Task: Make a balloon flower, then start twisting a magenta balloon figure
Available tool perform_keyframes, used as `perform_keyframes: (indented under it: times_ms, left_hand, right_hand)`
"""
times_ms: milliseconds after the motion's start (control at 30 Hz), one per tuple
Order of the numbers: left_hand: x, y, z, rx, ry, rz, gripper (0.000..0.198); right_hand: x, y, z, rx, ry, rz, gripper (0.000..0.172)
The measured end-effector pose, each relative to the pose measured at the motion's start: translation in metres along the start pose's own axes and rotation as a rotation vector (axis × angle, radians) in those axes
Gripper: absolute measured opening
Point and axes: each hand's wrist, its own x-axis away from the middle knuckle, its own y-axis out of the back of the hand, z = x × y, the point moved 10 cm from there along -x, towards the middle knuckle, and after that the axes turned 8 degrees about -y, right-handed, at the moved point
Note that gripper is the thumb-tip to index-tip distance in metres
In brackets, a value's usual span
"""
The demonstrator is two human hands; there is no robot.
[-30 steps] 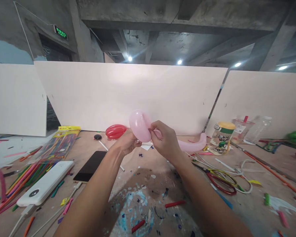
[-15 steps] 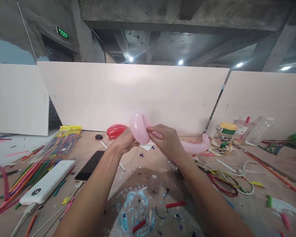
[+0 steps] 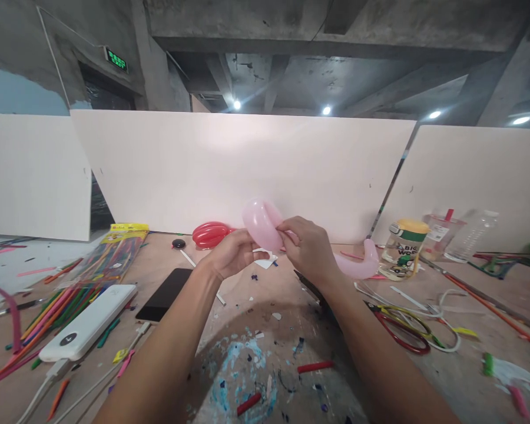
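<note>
Between my two hands, above the table, is a pink long balloon (image 3: 261,221) bent into a rounded loop. My left hand (image 3: 234,254) supports the loop from its lower left, thumb and fingers closed about its edge. On the other side, my right hand (image 3: 307,244) pinches the balloon with thumb and forefinger. The balloon's long tail passes behind my right hand and lies on the table to the right, its tip curling up. Beyond my left hand lies a red twisted balloon (image 3: 212,235), close to the pink loop in view.
At left are a black phone (image 3: 164,294), a white power bank (image 3: 88,323) and a bag of uninflated balloons (image 3: 121,250). Scissors (image 3: 404,330), a white cable and a yellow-lidded jar (image 3: 403,250) sit at right. A white board (image 3: 247,171) stands behind.
The pink loop has tilted and shifted slightly right. My left hand's fingers have loosened and spread a little beneath it, while my right hand keeps its pinch.
</note>
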Motion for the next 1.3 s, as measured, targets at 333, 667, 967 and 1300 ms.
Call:
perform_keyframes:
  times_ms: [333,667,967,1300]
  left_hand:
    - [-0.005,-0.005,-0.007,-0.015,-0.203,-0.355,0.037]
    - [0.005,0.003,-0.024,-0.028,-0.191,-0.399,0.039]
    - [-0.001,-0.009,-0.019,-0.191,-0.217,-0.242,0.033]
    - [-0.003,0.02,-0.036,-0.086,-0.376,-0.307,0.024]
  right_hand:
    - [0.002,0.003,0.003,0.014,0.01,-0.148,0.012]
    - [0.006,0.002,0.018,-0.149,0.226,-0.096,0.014]
    - [-0.001,-0.004,-0.023,-0.339,-0.188,0.005,0.002]
    - [0.008,-0.029,-0.053,0.072,-0.338,0.412,0.048]
